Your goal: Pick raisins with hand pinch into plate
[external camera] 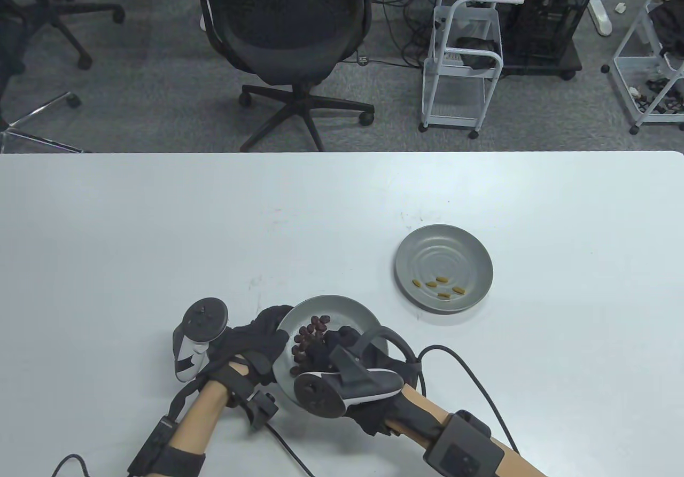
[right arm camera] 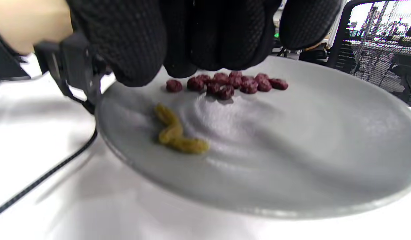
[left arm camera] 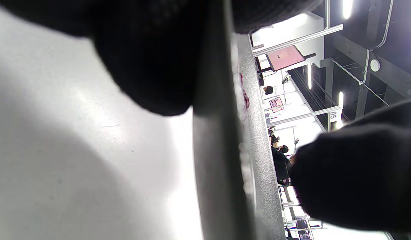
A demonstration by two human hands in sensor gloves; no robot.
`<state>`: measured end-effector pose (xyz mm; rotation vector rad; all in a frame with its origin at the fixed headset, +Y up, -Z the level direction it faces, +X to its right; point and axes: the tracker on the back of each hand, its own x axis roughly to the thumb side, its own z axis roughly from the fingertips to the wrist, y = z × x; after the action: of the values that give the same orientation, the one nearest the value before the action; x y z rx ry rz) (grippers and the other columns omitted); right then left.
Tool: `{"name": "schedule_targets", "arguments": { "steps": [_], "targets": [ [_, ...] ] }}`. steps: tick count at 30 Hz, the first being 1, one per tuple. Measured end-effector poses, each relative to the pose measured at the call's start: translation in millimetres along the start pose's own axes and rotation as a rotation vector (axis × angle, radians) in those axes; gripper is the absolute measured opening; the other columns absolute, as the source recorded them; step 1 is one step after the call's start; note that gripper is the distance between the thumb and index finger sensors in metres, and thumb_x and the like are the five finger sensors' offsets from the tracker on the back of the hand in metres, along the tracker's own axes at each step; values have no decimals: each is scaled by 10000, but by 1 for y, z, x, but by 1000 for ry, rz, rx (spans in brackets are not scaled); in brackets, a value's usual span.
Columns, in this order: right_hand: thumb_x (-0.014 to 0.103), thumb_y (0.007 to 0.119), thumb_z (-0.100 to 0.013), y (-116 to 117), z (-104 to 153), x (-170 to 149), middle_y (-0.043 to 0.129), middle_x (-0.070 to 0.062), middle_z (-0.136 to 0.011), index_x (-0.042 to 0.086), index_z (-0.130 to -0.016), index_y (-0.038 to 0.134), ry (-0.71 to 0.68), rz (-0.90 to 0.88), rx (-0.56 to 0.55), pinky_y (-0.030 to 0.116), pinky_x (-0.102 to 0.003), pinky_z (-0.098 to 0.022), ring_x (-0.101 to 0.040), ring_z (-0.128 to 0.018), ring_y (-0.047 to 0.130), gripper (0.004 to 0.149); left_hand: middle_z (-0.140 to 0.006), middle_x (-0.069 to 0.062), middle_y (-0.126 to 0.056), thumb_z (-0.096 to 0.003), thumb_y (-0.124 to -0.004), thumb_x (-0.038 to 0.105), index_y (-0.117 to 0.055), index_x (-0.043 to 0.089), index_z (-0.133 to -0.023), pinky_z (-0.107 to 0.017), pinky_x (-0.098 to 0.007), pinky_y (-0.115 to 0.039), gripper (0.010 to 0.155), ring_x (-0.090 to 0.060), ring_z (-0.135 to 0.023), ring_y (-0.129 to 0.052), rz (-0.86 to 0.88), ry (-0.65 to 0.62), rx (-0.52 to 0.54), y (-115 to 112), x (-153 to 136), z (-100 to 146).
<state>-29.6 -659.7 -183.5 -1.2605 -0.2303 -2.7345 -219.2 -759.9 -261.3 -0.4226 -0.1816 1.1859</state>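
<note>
A grey near plate (external camera: 352, 309) holds a pile of dark red raisins (external camera: 311, 333). My left hand (external camera: 267, 335) grips its left rim; in the left wrist view the rim (left arm camera: 225, 140) runs edge-on between my gloved fingers (left arm camera: 152, 66). My right hand (external camera: 322, 351) hovers over this plate. In the right wrist view its fingertips (right arm camera: 178, 66) hang just above the dark raisins (right arm camera: 228, 83), and three yellow raisins (right arm camera: 178, 136) lie nearer the plate's rim (right arm camera: 292, 206). I cannot tell whether they pinch one. A second grey plate (external camera: 481, 252) at the right holds several yellow raisins (external camera: 441, 284).
The white table (external camera: 214, 220) stretches wide to the left and back. Glove cables (external camera: 470, 375) trail from my right wrist across the table. An office chair (external camera: 288, 28) and a white cart (external camera: 462, 65) stand beyond the far edge.
</note>
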Motion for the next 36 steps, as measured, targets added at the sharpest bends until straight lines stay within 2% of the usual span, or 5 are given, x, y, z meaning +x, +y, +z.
{"name": "schedule_targets", "arguments": {
  "steps": [4,16,25,29,36],
  "targets": [
    [415,866,-483,9,-6,7,764,-120,-909,171,-980,776,4,33,56,627,-641,-699,-341,-735,810,561,-784,-151,-960,-478,-732,305,-619,154,-1033,-50,-336,-903,585,-218,-135,-1029,2,-1,-4,0,0,0],
    [376,868,-480,18,-12,14,840,-99,-803,162,-866,860,7,152,-74,686,-615,-666,-314,-638,860,441,-783,-158,-959,-477,-733,301,-622,147,-1030,-48,-339,-901,585,-224,-132,-1029,2,1,-3,1,1,0],
    [387,865,-480,18,-12,14,823,-110,-834,153,-903,838,10,167,-80,679,-620,-670,-321,-663,852,485,-782,-158,-960,-476,-734,300,-625,147,-1028,-48,-341,-901,583,-226,-132,-1028,2,2,2,1,1,1],
    [336,872,-482,20,-13,15,848,-102,-799,153,-876,858,-20,181,-116,707,-602,-659,-305,-627,873,435,-783,-157,-959,-476,-734,301,-623,147,-1030,-47,-342,-901,585,-227,-131,-1028,-4,6,-4,2,1,1],
    [355,857,-487,17,-12,12,839,-93,-806,164,-882,846,-18,163,-111,700,-600,-666,-298,-635,867,439,-782,-155,-959,-477,-732,301,-622,148,-1029,-48,-339,-901,584,-222,-132,-1028,1,5,2,3,1,1]
  ]
}}
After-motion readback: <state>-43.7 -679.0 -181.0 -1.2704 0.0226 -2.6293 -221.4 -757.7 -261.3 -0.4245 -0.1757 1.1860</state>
